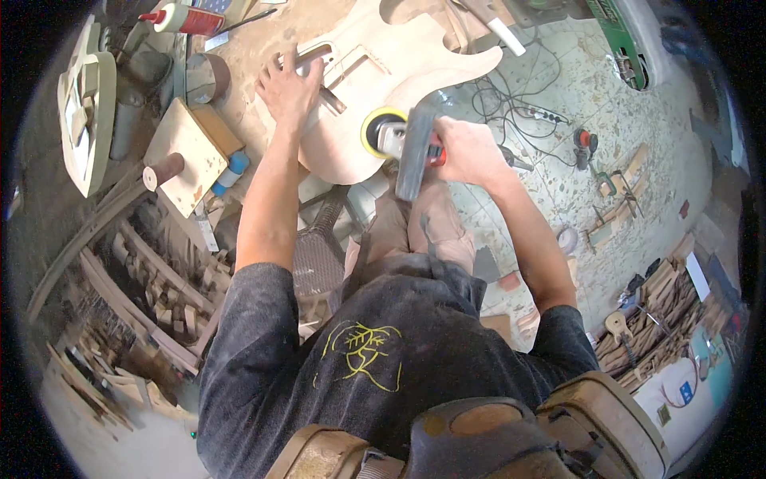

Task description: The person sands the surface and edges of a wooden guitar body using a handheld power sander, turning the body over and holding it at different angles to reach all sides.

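Note:
A pale, unfinished wooden electric guitar body (351,144) lies on the bench, with cavities cut into its face. My left hand (289,92) rests on its left part, fingers spread beside the upper cavity, holding it down rather than gripping it. My right hand (467,152) is closed around the red and black handle of a power sander (391,140). The sander's round, yellow-rimmed pad meets the near right edge of the body; its dark battery end points toward me. Part of the handle is hidden by my fingers.
A white glue bottle with a red cap (182,19) lies at the back left of the workbench (247,36). Nearer stand a wooden block (187,152) and a blue-capped bottle (231,172). Cables (519,108) and a power strip (546,114) lie on the floor at right.

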Action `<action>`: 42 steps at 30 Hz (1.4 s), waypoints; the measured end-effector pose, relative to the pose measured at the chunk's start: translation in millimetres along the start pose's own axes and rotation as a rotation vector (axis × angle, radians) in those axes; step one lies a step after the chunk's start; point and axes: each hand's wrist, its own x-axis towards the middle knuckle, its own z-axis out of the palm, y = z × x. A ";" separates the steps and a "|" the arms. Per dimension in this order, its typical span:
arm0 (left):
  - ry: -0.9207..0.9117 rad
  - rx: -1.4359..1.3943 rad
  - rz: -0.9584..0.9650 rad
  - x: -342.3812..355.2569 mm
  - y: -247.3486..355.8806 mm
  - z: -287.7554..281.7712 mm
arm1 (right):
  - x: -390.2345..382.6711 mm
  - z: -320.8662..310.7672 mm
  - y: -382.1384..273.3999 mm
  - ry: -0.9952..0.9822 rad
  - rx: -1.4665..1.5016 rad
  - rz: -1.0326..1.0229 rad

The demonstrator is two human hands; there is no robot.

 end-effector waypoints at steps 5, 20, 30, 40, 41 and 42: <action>-0.026 -0.004 -0.018 -0.3 1.1 -2.9 | -2.1 -3.0 7.2 0.012 -0.036 0.066; -0.061 0.065 -0.027 0.7 1.3 -5.1 | -68.3 -25.2 57.1 0.372 -0.038 0.817; -0.084 0.078 -0.027 1.3 -1.0 -1.7 | -32.4 -35.7 46.7 0.332 -0.088 0.632; -0.056 0.056 -0.021 -0.6 -3.8 -1.7 | 12.6 -17.6 12.5 0.122 -0.081 0.192; -0.047 0.060 -0.015 -0.1 -4.2 -1.1 | 14.0 -13.6 11.5 0.087 -0.103 0.112; -0.037 0.064 -0.009 -0.1 -4.4 -0.5 | 13.2 -10.0 11.1 0.081 -0.101 0.105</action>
